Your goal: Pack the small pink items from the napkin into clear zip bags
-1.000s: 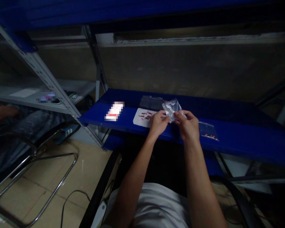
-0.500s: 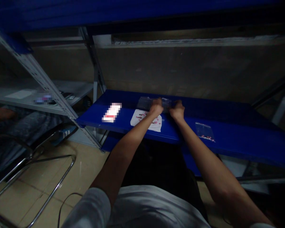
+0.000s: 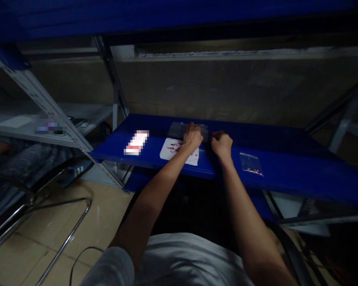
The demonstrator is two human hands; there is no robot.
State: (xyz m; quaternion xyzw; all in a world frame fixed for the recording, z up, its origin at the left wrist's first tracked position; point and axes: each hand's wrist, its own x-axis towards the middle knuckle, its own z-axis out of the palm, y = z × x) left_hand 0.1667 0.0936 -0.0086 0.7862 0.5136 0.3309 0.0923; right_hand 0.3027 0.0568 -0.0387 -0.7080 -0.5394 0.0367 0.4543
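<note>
Across a clear zip bag on the blue shelf lies my left hand, its bent fingers pressing on the plastic. Just right of that bag is my right hand, closed with thumb and fingers together; anything inside the pinch is too small or dark to make out. Nearer to me, partly under my left wrist, a white sheet carries several small pink and dark pieces. A second zip bag, with several small pink pieces at its lower end, rests to the right of my right forearm.
A bright blurred-out item lies at the left of the blue shelf. A metal post stands between it and a grey shelf. A metal-framed chair is at lower left. Another blue shelf hangs overhead.
My right hand has curled its fingers closed and now sits apart from the bag's right end. My left hand stays on the bag. The view has shifted slightly.
</note>
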